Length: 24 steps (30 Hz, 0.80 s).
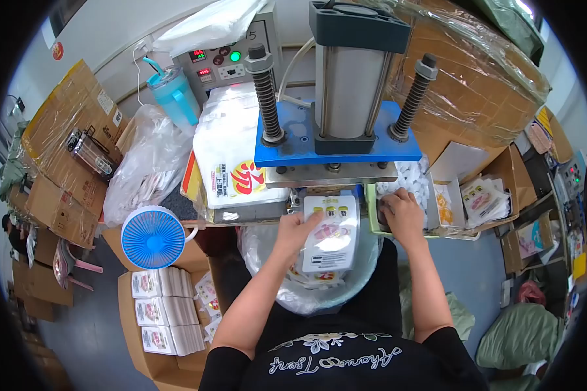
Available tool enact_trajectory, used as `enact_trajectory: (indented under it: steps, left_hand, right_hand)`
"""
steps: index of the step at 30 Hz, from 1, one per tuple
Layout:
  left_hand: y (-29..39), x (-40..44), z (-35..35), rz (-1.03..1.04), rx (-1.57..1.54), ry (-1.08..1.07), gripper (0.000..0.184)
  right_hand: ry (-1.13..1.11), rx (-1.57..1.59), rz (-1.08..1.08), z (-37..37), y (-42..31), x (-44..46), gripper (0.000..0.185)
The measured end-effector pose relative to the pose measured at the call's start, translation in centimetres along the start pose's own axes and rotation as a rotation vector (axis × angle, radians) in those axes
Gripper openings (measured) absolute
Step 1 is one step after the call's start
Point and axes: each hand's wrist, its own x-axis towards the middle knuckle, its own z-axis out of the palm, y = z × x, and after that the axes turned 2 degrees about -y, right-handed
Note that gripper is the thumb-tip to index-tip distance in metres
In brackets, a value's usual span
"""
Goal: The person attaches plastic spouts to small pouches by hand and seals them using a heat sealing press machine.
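My left hand (296, 236) grips the left edge of a white printed pouch (332, 238), thumb on its front. The pouch is upright below the press, above a plastic-lined tub (365, 280) with another printed pouch in it. My right hand (403, 212) is closed, its fingers curled down beside a light green frame (372, 208) at the press's right side. Whatever those fingers hold is hidden. Small white plastic pieces (412, 177) lie heaped just behind this hand. The press (339, 140) has a blue plate and an upright cylinder.
A stack of printed pouches (238, 150) lies left of the press, near a blue tumbler (176, 98) and a control box (225, 62). A blue fan (153, 238) sits above a carton (137, 355) of bundled pouches. Boxes (450, 202) with orange pieces and pouches stand right.
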Motion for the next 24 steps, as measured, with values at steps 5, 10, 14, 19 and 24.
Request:
enact_trajectory:
  steps: [5, 10, 14, 19, 24]
  left_hand:
    - [2.5, 0.4, -5.2, 0.701, 1.065, 0.607, 0.056]
    - [-0.9, -3.3, -8.4, 0.656, 1.283, 0.461, 0.049]
    - [0.6, -5.1, -9.0, 0.676, 0.939, 0.538, 0.019]
    - [-0.1, -7.1, -3.4, 0.397, 0.256, 0.295, 0.009]
    - [-4.7, -6.5, -0.9, 0.262, 0.129, 0.196, 0.01]
  right_hand:
    - [0.061, 0.103, -0.039, 1.2, 0.5, 0.4, 0.012]
    - [0.086, 0.504, -0.013, 1.0, 1.4, 0.5, 0.016]
    - [0.085, 0.651, 0.119, 0.2, 1.2, -0.1, 0.017]
    - [0.031, 0.874, 0.072, -1.8, -4.5, -0.8, 0.016]
    - [-0.134, 0.987, 0.018, -2.3, -9.2, -1.8, 0.017]
